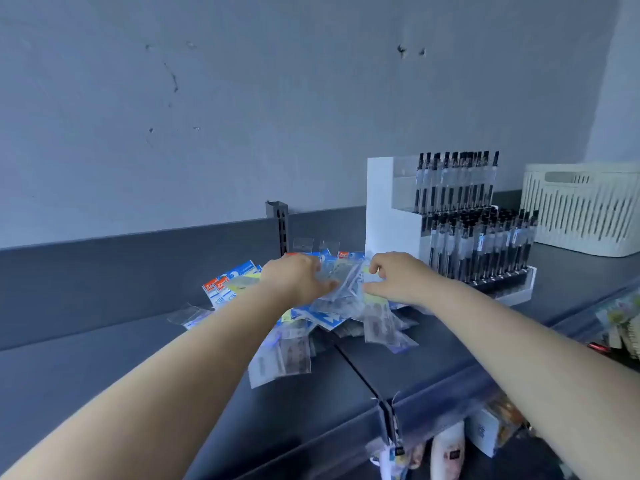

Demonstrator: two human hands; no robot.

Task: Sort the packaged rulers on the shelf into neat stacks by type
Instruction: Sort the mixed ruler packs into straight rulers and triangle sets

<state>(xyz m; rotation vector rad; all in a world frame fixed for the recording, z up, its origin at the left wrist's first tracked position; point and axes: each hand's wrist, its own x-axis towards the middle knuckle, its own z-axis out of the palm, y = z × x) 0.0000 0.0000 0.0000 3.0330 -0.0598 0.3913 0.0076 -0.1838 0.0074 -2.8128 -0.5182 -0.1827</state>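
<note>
Both hands are digging into the heap now. The left hand (294, 277) and right hand (394, 278) are lying on top of the packaged rulers (332, 306), fingers curling into the clear sleeves, though the blur is hiding whether either is actually pinching a pack. Sorting is barely starting: the rulers are sprawling loose across the shelf (104, 358) under and around both hands, types mixed, no neat stack showing anywhere. Just beyond the right hand, the pen display (478, 237) is standing untouched.

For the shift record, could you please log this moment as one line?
left hand: on ruler packets | right hand: on same heap | heap: unsorted | pen display: right of heap | stacks: none yet
</note>
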